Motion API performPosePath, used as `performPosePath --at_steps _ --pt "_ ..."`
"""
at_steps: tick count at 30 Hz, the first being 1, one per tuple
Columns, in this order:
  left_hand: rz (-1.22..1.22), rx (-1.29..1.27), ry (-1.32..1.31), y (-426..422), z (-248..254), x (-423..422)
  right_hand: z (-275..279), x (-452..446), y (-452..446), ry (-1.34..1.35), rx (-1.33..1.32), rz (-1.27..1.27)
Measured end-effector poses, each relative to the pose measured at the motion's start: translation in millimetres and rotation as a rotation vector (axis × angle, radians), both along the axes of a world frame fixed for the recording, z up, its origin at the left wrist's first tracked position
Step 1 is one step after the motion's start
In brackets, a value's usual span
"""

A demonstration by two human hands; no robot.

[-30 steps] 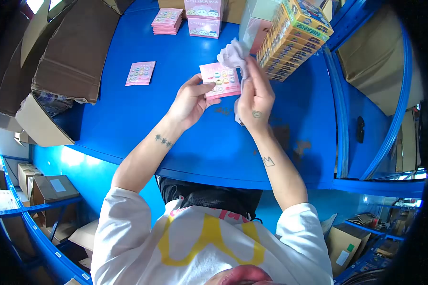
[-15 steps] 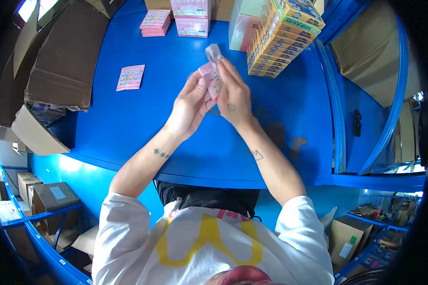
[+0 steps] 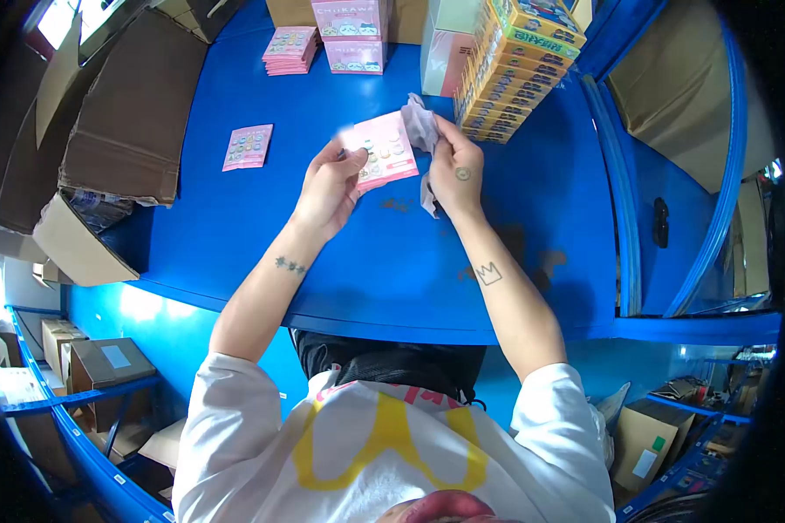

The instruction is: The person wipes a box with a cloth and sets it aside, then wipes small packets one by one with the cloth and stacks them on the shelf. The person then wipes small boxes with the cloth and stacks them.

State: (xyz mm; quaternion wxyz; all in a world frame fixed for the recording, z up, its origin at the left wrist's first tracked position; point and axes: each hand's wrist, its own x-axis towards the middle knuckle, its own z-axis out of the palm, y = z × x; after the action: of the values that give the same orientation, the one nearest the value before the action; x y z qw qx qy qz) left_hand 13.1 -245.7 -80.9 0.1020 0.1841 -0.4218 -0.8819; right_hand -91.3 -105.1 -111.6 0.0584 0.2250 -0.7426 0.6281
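Blue, smooth-topped worktable (image 3: 227, 227); reference item: the tall stack of thin yellow printed boxes (image 3: 501, 91). A flat square pink packet (image 3: 394, 153) is held left of the stack and slightly nearer the wearer, printed face up. This hold probably leaves most of the face and the right edge accessible. One matching pink packet (image 3: 248, 146) lies alone, well to the left of the stack, presumably set apart from the squared pile of pink packets (image 3: 290, 50), which sits left of the stack and farther from the wearer. Two pink printed boxes (image 3: 355, 57), also left of the stack, are placed one on the other, likely to save space.

Left hand (image 3: 330, 187): closed to a pinch at the packet's left edge, thumb on the printed face, fingers behind. Right hand (image 3: 459, 170): fingers curled around a crumpled pale-lilac cloth-like sheet (image 3: 419, 126), nearer the wearer than the stack; one end projects beyond the fingertips, another hangs below the hand. Contact between sheet and packet cannot be confirmed
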Motion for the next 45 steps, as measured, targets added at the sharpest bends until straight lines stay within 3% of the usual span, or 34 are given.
performPosePath --at_steps 1,5,10,13,15,17,18,20,21,25,35,45 --pt "0.006 -0.004 0.002 -1.6 0.0 -0.4 -0.4 1.2 -2.8 0.002 -0.004 0.006" --pt "0.031 -0.740 -0.080 2.2 -10.3 -5.5 -9.0 16.9 -11.7 0.157 0.031 0.130" --pt "0.027 -1.013 -0.029 -3.2 -17.7 -8.1 -0.2 30.9 -14.9 0.218 -0.149 0.270" --pt "0.096 -1.022 -0.124 -4.0 -10.8 -4.9 3.8 37.1 -16.2 0.203 -0.132 0.284" --pt "0.095 -1.244 0.074 -32.1 -9.4 -5.8 3.6 37.7 -15.6 0.189 -0.104 0.286" --pt "0.343 -1.452 0.009 -71.4 13.1 2.3 -0.9 32.3 -14.7 0.169 -0.080 0.285" --pt "0.478 -1.486 -0.261 -91.2 12.7 8.0 -4.6 29.7 -13.8 0.150 -0.051 0.282" --pt "0.851 -1.599 -0.417 -117.3 2.5 13.5 -10.3 27.2 -15.4 0.114 0.009 0.287" --pt "0.856 -1.604 -0.429 -120.9 2.9 15.8 -11.1 27.9 -17.5 0.109 0.004 0.297" --pt "0.470 -1.470 -0.719 -125.2 1.8 17.9 -5.9 29.3 -17.5 0.128 0.050 0.343" --pt "0.428 -1.625 -0.736 -130.3 -19.0 14.2 -0.9 31.3 -16.5 0.107 0.069 0.353" --pt "0.407 -1.589 -0.720 -134.7 -22.8 13.2 -4.9 29.2 -16.9 0.166 0.057 0.375"
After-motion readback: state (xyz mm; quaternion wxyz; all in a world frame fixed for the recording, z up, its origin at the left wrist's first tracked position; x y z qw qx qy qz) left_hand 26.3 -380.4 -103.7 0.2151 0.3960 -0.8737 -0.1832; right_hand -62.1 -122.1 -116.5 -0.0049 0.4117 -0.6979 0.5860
